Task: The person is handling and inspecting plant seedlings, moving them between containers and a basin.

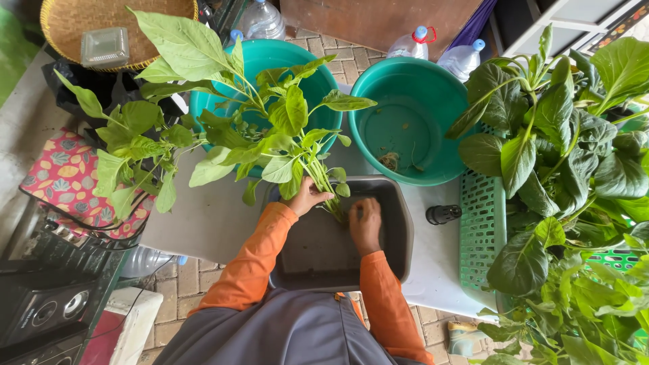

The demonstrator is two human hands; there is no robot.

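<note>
Grip: left hand (306, 197) closed around the stems of a bunch of leafy green stalks (284, 145), held just above the root end. Right hand (366, 225) curled at the base of the same bunch, fingers down among the stem ends; whether it pinches them or only presses on them cannot be told.

Location of bunch: stem ends inside a grey rectangular tub (399, 230) directly before the person; leaves fan up and away, overhanging the left teal basin (267, 54).

Adjacent items:
- Right teal basin (405, 81), nearly bare, a few scraps of stem or root on its bottom.
- Green slotted crate (481, 223) at right, heaped with a large pile of broad-leaved greens (574, 149).
- Small black cylindrical object (443, 214) between tub and crate.
- Clear plastic bottles (463, 57) behind the basins.
- Woven tray (74, 20), upper left, with a clear plastic box on it.

Progress, as judged: one bunch is in hand at the tub. The tub shows little else in it and the right basin holds only scraps, while the crate is piled high, so most of the greens look unhandled. Early stage.
</note>
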